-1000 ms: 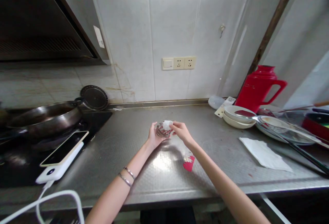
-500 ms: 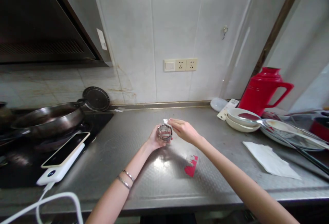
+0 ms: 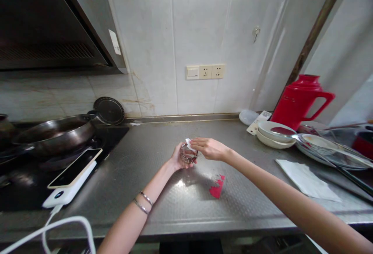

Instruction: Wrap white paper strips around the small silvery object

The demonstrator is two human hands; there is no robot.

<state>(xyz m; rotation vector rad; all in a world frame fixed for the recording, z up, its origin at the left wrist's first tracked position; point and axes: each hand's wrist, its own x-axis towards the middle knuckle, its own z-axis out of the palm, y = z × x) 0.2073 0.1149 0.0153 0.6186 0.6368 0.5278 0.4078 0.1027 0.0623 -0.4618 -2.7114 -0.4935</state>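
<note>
Above the middle of the steel counter, my left hand (image 3: 176, 157) is wrapped round a small clear glass (image 3: 189, 155), its mouth tilted toward me. My right hand (image 3: 208, 148) pinches a small white tissue (image 3: 189, 143) against the upper rim of the glass. Part of the tissue is hidden behind my right fingers. A torn red scrap (image 3: 216, 188) lies on the counter below and to the right of both hands.
To the left, a steel pan (image 3: 58, 133) sits on the black cooktop, near a phone (image 3: 76, 167) on a white power bank (image 3: 70, 186). Stacked bowls (image 3: 275, 139), a red thermos flask (image 3: 300, 100) and a folded white napkin (image 3: 309, 180) are at the right.
My right hand has lowered slightly, and the tissue has moved from beyond the rim onto the glass's mouth. The glass has shifted a little to the right in my left hand.
</note>
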